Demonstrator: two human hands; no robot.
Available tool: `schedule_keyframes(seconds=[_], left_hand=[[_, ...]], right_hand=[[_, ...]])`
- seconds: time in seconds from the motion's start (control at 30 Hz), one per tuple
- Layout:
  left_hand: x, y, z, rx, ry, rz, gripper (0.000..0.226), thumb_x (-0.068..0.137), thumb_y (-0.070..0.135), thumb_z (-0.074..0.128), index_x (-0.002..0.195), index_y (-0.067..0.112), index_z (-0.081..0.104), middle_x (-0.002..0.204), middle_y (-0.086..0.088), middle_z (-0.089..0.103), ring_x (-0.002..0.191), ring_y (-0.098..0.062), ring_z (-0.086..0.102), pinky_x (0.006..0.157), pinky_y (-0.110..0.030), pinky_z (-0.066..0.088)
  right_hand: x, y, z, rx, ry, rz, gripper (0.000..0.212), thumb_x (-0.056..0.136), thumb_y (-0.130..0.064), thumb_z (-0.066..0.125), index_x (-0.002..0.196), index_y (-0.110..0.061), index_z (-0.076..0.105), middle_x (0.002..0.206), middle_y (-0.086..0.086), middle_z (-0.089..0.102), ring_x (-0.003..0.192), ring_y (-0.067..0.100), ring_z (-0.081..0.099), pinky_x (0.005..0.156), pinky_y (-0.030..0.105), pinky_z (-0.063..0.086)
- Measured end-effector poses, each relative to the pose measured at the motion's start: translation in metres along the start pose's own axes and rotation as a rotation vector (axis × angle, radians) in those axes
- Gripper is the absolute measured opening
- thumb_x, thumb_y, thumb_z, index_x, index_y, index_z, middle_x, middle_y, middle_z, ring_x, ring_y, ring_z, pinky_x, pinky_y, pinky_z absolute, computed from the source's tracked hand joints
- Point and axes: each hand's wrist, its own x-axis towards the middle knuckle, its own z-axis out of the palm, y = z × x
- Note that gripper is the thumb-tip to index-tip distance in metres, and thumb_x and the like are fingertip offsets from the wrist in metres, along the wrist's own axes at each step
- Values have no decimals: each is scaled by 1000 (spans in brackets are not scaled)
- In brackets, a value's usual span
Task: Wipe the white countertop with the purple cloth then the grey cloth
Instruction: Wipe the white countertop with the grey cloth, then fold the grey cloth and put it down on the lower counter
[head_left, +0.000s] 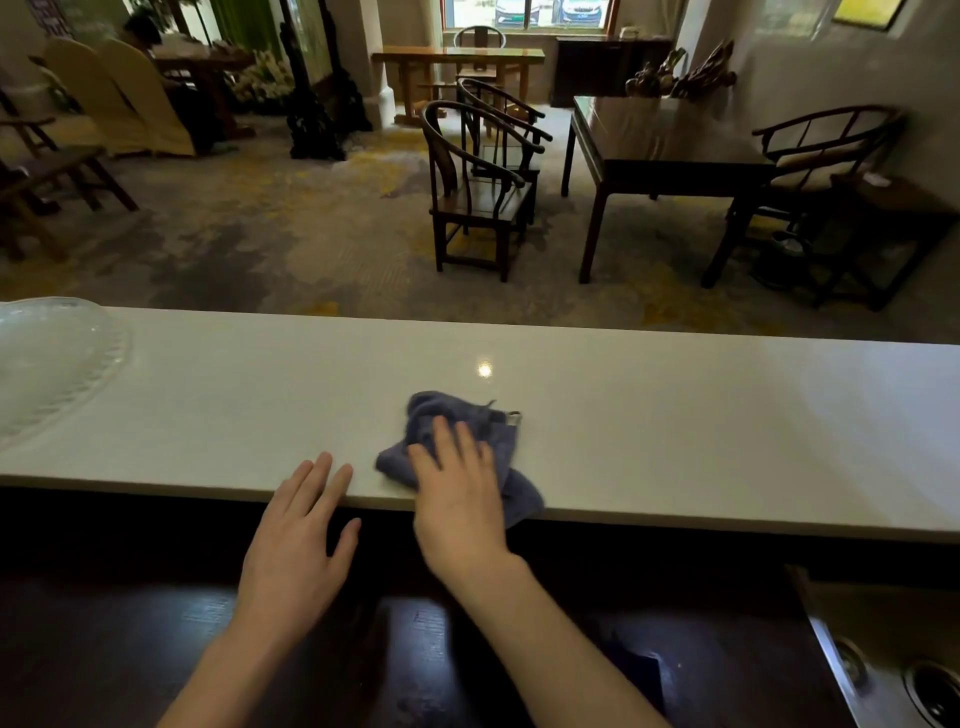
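Observation:
A long white countertop (675, 415) runs across the view. A crumpled purple cloth (457, 415) lies near its front edge, one corner hanging over the edge. My right hand (460, 499) lies flat on the cloth, fingers spread, pressing it onto the counter. My left hand (298, 540) is to the left of the cloth, fingers apart, its fingertips resting on the counter's front edge and holding nothing. No grey cloth is visible.
A clear glass platter (57, 358) sits at the counter's left end. Below the counter lies a dark wooden surface (156, 623), with a metal sink (893, 675) at the lower right. Beyond are chairs (478, 192) and a dark table (660, 140).

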Motion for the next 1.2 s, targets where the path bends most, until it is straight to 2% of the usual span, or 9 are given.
schedule_keyframes(seconds=[0.13,0.23,0.63,0.7,0.8,0.9,0.97,1.13,1.2], left_hand=[[0,-2,0,4,-17,-19,57,87,32,54,140,8,51,150,-11,47,143,-28,37,117,-39,29],[1,-1,-1,15,-9,-15,61,87,41,42,137,8,54,148,-12,49,141,-29,39,116,-40,30],[0,0,-5,-20,4,-16,63,87,43,37,141,13,51,152,-9,44,142,-29,39,116,-44,32],[-1,1,-6,-25,4,-17,63,87,43,37,140,12,52,152,-10,45,142,-30,39,116,-44,32],[1,3,-6,-30,4,-20,61,87,42,43,138,11,54,150,-13,46,141,-31,40,116,-44,31],[7,9,-10,-103,10,-74,51,89,32,62,135,11,57,148,-15,49,138,-32,42,116,-45,31],[14,18,-14,-182,40,-82,50,87,27,69,133,11,58,146,-14,51,136,-31,44,115,-45,33],[36,60,-34,-530,199,-4,50,85,30,71,133,17,59,143,-2,54,132,-17,49,111,-28,34],[46,75,-46,-671,261,61,51,84,35,70,132,22,58,139,2,56,129,-11,51,109,-34,41]], right_hand=[[18,-33,17,30,-87,-155,56,99,-14,51,153,-14,38,171,13,12,157,31,3,126,46,-2],[42,-28,13,12,-81,-167,49,102,-13,48,150,-14,43,170,11,18,156,31,10,126,44,5],[92,59,-38,-83,25,141,41,107,-14,39,147,-15,47,167,12,27,154,32,20,122,41,20],[92,65,-46,13,26,168,39,107,-12,41,145,-16,50,165,11,32,153,31,23,123,42,23],[84,62,-59,331,109,194,32,108,-17,43,138,-19,56,147,9,55,133,29,50,110,39,39],[65,58,-79,646,150,203,27,108,-30,44,130,-33,59,114,-12,65,97,5,59,86,21,44],[54,56,-95,742,155,214,21,107,-35,43,116,-45,59,98,-26,62,88,-4,57,77,17,43],[26,49,-124,997,99,152,29,104,-40,47,96,-59,67,104,-20,74,103,3,69,93,33,55],[14,47,-132,1071,93,124,30,105,-38,48,96,-57,70,107,-18,77,104,4,71,95,36,57]])
